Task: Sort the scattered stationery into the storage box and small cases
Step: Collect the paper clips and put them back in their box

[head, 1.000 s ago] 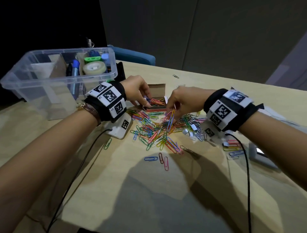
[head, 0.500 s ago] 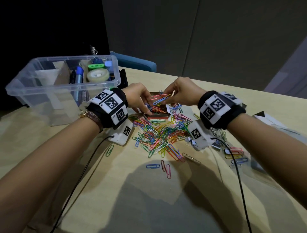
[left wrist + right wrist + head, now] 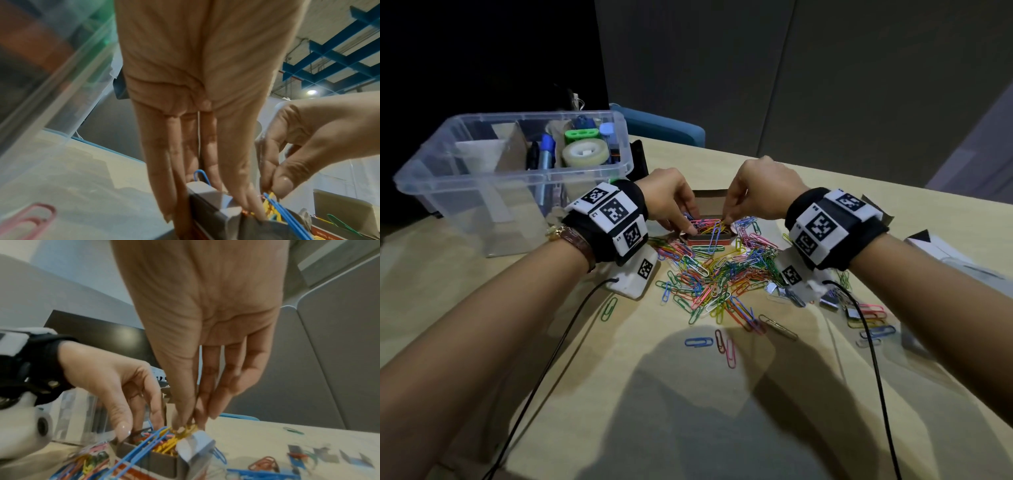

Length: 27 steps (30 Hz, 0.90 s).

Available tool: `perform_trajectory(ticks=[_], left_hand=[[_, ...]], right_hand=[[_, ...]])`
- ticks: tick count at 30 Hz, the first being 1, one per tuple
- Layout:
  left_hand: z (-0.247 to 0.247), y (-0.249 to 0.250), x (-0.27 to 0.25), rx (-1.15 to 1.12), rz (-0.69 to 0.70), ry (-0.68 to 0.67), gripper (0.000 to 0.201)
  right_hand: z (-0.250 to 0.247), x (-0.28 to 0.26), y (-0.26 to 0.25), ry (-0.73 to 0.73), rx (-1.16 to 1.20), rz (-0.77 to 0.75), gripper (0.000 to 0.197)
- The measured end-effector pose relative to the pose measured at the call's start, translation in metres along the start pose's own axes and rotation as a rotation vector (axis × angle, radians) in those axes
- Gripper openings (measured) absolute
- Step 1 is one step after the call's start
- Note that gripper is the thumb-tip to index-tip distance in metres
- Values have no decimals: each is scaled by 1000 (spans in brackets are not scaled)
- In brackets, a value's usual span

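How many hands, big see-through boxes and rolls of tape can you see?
2 hands: left hand, right hand
1 see-through box
1 roll of tape
Total: 4

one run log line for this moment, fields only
step: filling small box | right hand: pinching paper clips over it | left hand: fingers at box edge | loose pile: remains
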<state>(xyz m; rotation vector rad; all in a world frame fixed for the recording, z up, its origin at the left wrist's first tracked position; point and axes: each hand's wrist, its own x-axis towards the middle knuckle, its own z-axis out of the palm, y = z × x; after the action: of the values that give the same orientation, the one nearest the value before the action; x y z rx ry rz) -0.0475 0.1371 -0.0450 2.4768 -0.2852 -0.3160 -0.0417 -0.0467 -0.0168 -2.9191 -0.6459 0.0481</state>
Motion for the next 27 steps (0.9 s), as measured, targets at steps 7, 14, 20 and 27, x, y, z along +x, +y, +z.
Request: perform_trajectory(ticks=[7,14,20,27], left_hand=[[0,3,-1,-6,-25,3,20],[6,6,0,46,8,53,14],[3,2,-6,-10,2,57,20],[2,10,-13,5,-12,143,16]], right_hand=[[2,-6,-3,33,20,-66,12],[8,-6,-7,-16,67,-130,15],[8,-4,-4,-37,155,-172,14],[5,-12,-6,-73,-93,-327,32]])
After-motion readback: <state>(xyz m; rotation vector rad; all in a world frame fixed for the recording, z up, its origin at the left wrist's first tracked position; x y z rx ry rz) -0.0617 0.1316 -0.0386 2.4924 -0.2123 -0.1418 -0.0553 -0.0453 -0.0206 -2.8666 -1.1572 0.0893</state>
